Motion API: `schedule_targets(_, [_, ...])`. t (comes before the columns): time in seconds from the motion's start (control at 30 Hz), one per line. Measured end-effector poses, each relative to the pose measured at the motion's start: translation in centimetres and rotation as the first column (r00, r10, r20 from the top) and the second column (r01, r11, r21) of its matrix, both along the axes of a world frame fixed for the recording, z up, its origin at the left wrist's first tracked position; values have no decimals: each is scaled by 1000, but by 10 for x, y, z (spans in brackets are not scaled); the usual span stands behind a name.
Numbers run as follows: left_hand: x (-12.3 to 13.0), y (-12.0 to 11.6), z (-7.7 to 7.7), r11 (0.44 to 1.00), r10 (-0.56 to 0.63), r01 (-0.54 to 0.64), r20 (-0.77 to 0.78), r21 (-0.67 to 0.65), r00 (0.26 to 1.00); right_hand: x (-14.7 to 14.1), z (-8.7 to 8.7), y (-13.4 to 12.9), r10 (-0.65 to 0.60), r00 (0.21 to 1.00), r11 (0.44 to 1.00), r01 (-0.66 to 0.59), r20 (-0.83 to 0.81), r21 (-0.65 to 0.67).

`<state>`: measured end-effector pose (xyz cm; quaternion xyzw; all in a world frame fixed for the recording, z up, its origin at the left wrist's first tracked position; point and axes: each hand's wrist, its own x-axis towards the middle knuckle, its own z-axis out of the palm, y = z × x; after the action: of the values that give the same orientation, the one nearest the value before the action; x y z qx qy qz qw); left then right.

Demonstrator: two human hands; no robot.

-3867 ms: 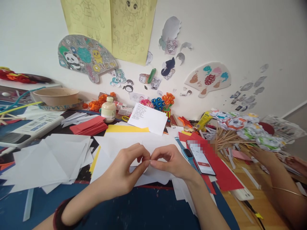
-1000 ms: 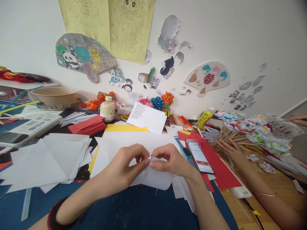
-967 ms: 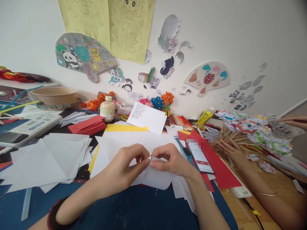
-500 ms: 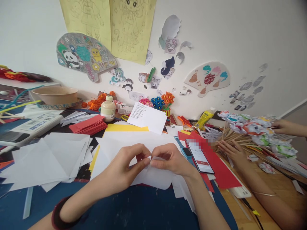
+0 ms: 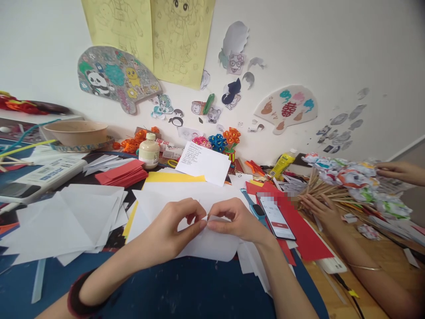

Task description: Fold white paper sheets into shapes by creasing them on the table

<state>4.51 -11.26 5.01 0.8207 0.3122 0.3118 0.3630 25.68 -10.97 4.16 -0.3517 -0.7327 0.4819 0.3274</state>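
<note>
My left hand [image 5: 181, 226] and my right hand [image 5: 232, 221] meet at the centre of the view, thumbs and index fingers pinched together tip to tip. Between them they grip the upper edge of a white paper sheet [image 5: 212, 246], which hangs below the fingers toward the table's near edge. More white paper [image 5: 149, 208] lies under and behind the hands, over a yellow sheet [image 5: 175, 177]. A blue watch [image 5: 257, 210] and a phone [image 5: 277, 219] rest just right of my right hand, on red paper [image 5: 310, 239].
At left are a stack of white sheets [image 5: 66, 221], red strips [image 5: 122, 173] and a bowl [image 5: 78, 133]. Behind stand a cream bottle [image 5: 149, 151] and a written card [image 5: 203, 163]. At right, another person's hands [image 5: 322, 210] hold sticks topped with crumpled paper [image 5: 357, 175].
The view has shifted very slightly. My fingertips have closed a little over the white paper's edge, and the lower edge of the sheet has moved up slightly.
</note>
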Motion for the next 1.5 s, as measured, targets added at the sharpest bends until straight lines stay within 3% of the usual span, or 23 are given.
schedule_targets(0.23, [0, -5, 1, 999, -14, 14, 10, -36, 1000, 1, -1, 0, 31, 998, 999, -31, -47, -7])
schedule_targets(0.4, [-2, -1, 3, 998, 5, -2, 46, -58, 999, 3, 3, 1, -21, 998, 1000, 22, -51, 20])
schedule_targets(0.53, [-7, 6, 4, 996, 78, -74, 82, -48, 994, 10, 6, 2, -165, 986, 980, 163, 9, 112])
schedule_targets(0.63, [-13, 11, 3, 985, 172, -172, 133, -12, 976, 22, 6, 5, -372, 926, 908, 379, -69, 180])
schedule_targets(0.7, [-17, 14, 3, 970, 238, -244, 177, 15, 955, 33, 4, 8, -535, 822, 789, 569, -196, 231])
schedule_targets(0.73, [-20, 15, 3, 962, 262, -273, 194, 31, 945, 38, 3, 9, -607, 748, 700, 663, -268, 265])
schedule_targets(0.83, [-24, 15, 4, 948, 275, -301, 211, 103, 938, 47, 2, 12, -732, 497, 363, 864, -467, 349])
schedule_targets(0.9, [-24, 13, 5, 951, 241, -271, 197, 146, 950, 48, 2, 12, -750, 353, 143, 912, -560, 384])
schedule_targets(0.97, [-23, 9, 7, 969, 165, -189, 153, 161, 974, 46, 3, 10, -744, 251, -41, 908, -620, 417])
schedule_targets(1.07, [-22, 4, 11, 989, -38, 35, 22, 143, 999, 42, 4, 5, -732, 164, -239, 848, -662, 474])
schedule_targets(1.13, [-23, 4, 14, 973, -192, 201, -87, 115, 978, 39, 4, 2, -744, 181, -287, 784, -644, 551])
schedule_targets(1.2, [-25, 6, 15, 964, -229, 244, -134, 109, 964, 36, 1, 2, -775, 297, -220, 700, -558, 679])
schedule_targets(1.23, [-27, 9, 14, 971, -192, 207, -129, 118, 973, 33, 0, 2, -788, 387, -137, 648, -479, 749])
schedule_targets(1.27, [-29, 13, 13, 981, -123, 138, -116, 135, 986, 30, -2, 3, -790, 485, -23, 588, -375, 809])
schedule_targets(1.33, [-32, 23, 6, 984, 37, -15, -123, 179, 992, 24, -7, 6, -735, 672, 279, 427, -96, 860])
schedule_targets(1.4, [-35, 33, -5, 962, 141, -77, -232, 263, 962, 19, -12, 9, -578, 792, 575, 226, 195, 786])
schedule_targets(1.43, [-36, 37, -12, 947, 165, -64, -307, 314, 937, 16, -14, 10, -478, 821, 687, 128, 312, 715])
schedule_targets(1.5, [-36, 43, -24, 921, 186, -5, -427, 391, 885, 12, -18, 11, -290, 843, 828, -16, 453, 560])
